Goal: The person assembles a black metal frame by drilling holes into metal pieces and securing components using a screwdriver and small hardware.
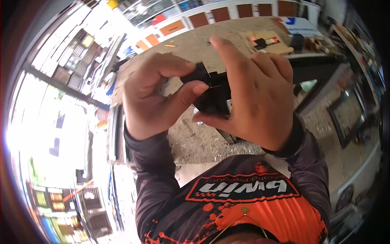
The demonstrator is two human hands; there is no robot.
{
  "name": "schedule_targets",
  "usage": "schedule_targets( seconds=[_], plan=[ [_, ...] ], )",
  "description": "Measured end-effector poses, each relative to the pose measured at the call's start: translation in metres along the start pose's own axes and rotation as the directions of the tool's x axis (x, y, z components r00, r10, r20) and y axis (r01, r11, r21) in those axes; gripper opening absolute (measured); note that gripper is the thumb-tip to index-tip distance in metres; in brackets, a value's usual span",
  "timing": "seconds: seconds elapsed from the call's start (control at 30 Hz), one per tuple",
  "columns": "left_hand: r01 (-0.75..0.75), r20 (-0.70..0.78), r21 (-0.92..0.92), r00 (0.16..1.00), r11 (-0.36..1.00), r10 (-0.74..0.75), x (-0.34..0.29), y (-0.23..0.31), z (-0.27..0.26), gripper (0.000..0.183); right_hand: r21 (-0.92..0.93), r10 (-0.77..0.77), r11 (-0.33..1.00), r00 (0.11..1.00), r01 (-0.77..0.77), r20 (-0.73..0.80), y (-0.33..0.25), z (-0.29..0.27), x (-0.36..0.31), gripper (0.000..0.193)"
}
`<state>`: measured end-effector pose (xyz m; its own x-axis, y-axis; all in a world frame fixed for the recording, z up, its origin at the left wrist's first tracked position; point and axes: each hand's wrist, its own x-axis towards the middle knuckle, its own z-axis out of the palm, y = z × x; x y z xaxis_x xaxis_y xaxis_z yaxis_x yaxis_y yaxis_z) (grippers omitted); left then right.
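My left hand (156, 93) is closed, with thumb and forefinger pinching a small black block-like piece (196, 74). This piece sits against the near end of a long black profile (315, 68), which runs off to the right behind my other hand. Around the profile's end (213, 99) is my right hand (260, 91), its thumb underneath and its forefinger stretched upward. The right palm and fingers hide part of the profile. Whether the small piece is joined to the profile or only touches it, I cannot tell.
A worn workbench (191, 51) littered with shavings lies beneath my hands. Toward its far right are a wooden board (280, 48) with small items and a white sheet (300, 26). A dark rectangular frame (345, 116) stands at right. Framed panels and bright glass (61, 122) line the left.
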<state>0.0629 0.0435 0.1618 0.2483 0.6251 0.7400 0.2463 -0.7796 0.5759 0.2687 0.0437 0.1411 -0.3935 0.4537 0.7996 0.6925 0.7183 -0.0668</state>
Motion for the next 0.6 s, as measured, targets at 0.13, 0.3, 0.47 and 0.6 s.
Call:
schedule_targets(
  seconds=[0.13, 0.3, 0.47, 0.6],
  plan=[
    [0.115, -0.094, -0.122, 0.988, 0.986, -0.127, -0.018, 0.004, 0.012, 0.033, 0.047, -0.053, 0.997, 0.999, 0.053, -0.009, 0.008, 0.002, -0.001, 0.094],
    [0.092, -0.272, -0.347, 0.943, 0.933, -0.194, -0.035, 0.001, 0.046, 0.069, 0.173, -0.13, 0.974, 0.987, 0.144, -0.09, 0.021, 0.006, -0.004, 0.091],
    [0.048, -0.403, -0.295, 0.899, 0.954, -0.17, -0.04, -0.006, 0.083, 0.072, 0.265, -0.236, 0.918, 0.944, 0.294, -0.229, 0.034, -0.009, -0.014, 0.064],
    [0.098, -0.486, 0.112, 0.873, 0.989, -0.032, -0.066, -0.022, 0.075, 0.062, 0.392, -0.359, 0.742, 0.816, 0.544, -0.452, 0.081, -0.027, -0.074, 0.031]
  ],
)
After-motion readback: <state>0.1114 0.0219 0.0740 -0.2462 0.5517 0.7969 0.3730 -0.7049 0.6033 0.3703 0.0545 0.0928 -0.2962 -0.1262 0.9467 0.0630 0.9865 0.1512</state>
